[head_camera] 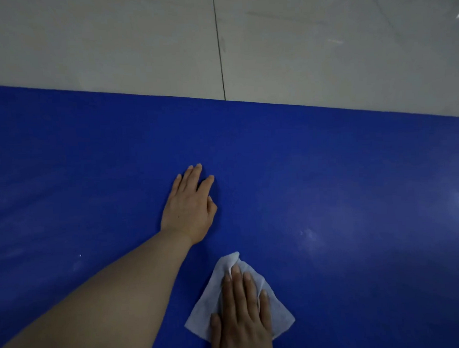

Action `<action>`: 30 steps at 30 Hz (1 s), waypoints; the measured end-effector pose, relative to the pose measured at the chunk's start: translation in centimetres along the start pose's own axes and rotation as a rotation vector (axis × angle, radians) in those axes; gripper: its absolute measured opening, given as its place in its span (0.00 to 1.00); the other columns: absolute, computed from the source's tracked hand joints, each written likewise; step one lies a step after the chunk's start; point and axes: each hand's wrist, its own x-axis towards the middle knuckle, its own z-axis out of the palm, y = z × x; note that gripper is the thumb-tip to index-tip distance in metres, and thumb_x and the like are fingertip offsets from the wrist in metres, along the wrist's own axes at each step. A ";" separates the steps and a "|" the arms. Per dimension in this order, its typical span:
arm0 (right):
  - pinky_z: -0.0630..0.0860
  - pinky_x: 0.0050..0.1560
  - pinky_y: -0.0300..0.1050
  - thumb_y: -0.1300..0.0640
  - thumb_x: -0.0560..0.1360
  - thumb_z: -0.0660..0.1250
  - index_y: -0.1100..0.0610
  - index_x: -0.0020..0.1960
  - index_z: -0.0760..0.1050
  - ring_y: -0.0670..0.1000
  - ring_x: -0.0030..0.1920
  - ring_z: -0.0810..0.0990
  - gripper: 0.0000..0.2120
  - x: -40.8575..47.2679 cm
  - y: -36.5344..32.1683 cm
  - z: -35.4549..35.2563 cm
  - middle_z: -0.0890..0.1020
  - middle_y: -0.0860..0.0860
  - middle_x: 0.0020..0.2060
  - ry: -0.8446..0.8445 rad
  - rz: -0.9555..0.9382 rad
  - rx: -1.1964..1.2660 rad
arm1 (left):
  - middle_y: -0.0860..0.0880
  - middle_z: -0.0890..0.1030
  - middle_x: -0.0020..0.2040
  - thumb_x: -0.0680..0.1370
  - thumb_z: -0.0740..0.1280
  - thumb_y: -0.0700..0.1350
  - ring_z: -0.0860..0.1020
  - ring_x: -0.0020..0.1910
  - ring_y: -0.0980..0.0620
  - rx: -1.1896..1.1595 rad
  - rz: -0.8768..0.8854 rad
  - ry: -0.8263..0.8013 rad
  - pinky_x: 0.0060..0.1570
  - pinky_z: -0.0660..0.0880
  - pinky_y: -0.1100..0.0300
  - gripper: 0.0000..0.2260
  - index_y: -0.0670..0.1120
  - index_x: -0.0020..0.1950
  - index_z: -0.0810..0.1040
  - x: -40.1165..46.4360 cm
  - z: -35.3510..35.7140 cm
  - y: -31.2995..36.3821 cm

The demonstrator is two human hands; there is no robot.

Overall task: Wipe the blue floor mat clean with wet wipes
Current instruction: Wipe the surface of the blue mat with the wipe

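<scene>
Your right hand presses a white wet wipe flat-fingered onto the blue mat; your left hand rests spread, holding nothing. Pale smears mark the mat.

1 head camera looks steeply down, close over the blue mat.

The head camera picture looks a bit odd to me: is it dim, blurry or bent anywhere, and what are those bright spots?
Head view: dim, even light; the blue mat shows pale sheen patches at right; the tiled floor reflects small bright glints top right; the mat's far edge slants, likely wide-angle distortion; the picture is soft overall, though the left hand and the right hand pressing the wet wipe read clearly.
</scene>
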 end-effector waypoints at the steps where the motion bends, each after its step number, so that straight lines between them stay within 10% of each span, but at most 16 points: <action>1: 0.51 0.71 0.56 0.45 0.81 0.39 0.58 0.77 0.49 0.53 0.75 0.53 0.28 0.0 -0.1 -0.3 0.56 0.53 0.75 -0.031 -0.001 0.012 | 0.46 0.48 0.79 0.82 0.52 0.47 0.45 0.78 0.50 -0.001 -0.002 -0.028 0.75 0.40 0.55 0.24 0.48 0.78 0.56 0.2 -0.2 0.0; 10: 0.55 0.70 0.35 0.52 0.82 0.54 0.47 0.77 0.50 0.46 0.75 0.56 0.26 2.5 -0.1 -7.6 0.51 0.47 0.77 -0.386 0.190 0.660 | 0.45 0.34 0.77 0.79 0.63 0.53 0.39 0.77 0.46 0.121 -0.014 -0.632 0.74 0.49 0.44 0.37 0.50 0.79 0.42 2.2 -6.0 1.0; 14: 0.60 0.61 0.23 0.50 0.84 0.48 0.42 0.73 0.56 0.39 0.71 0.61 0.18 7.6 1.3 -9.2 0.56 0.40 0.75 -0.179 0.332 0.778 | 0.45 0.30 0.76 0.78 0.63 0.42 0.36 0.77 0.45 0.093 -0.040 -0.690 0.75 0.49 0.44 0.38 0.50 0.79 0.41 2.6 -6.0 1.2; 20: 0.43 0.76 0.40 0.34 0.75 0.30 0.52 0.75 0.44 0.38 0.75 0.41 0.35 17.2 0.9 -8.1 0.44 0.43 0.75 -0.072 -0.091 0.592 | 0.49 0.28 0.75 0.80 0.63 0.48 0.33 0.76 0.49 0.050 -0.099 -0.699 0.75 0.43 0.46 0.38 0.51 0.78 0.38 2.5 -5.4 1.5; 25: 0.37 0.74 0.53 0.43 0.76 0.30 0.57 0.71 0.27 0.51 0.73 0.28 0.29 22.5 1.6 -5.2 0.26 0.49 0.68 -0.407 -0.235 0.024 | 0.50 0.29 0.76 0.78 0.66 0.51 0.34 0.76 0.51 0.008 -0.094 -0.650 0.76 0.45 0.49 0.35 0.52 0.79 0.49 2.5 -5.2 0.9; 30: 0.30 0.72 0.54 0.44 0.82 0.40 0.56 0.73 0.26 0.50 0.70 0.24 0.30 23.9 2.1 -6.1 0.24 0.47 0.68 -0.613 -0.282 0.032 | 0.51 0.30 0.76 0.79 0.66 0.50 0.36 0.76 0.51 0.105 -0.161 -0.698 0.75 0.48 0.49 0.27 0.53 0.76 0.61 3.0 -5.9 2.1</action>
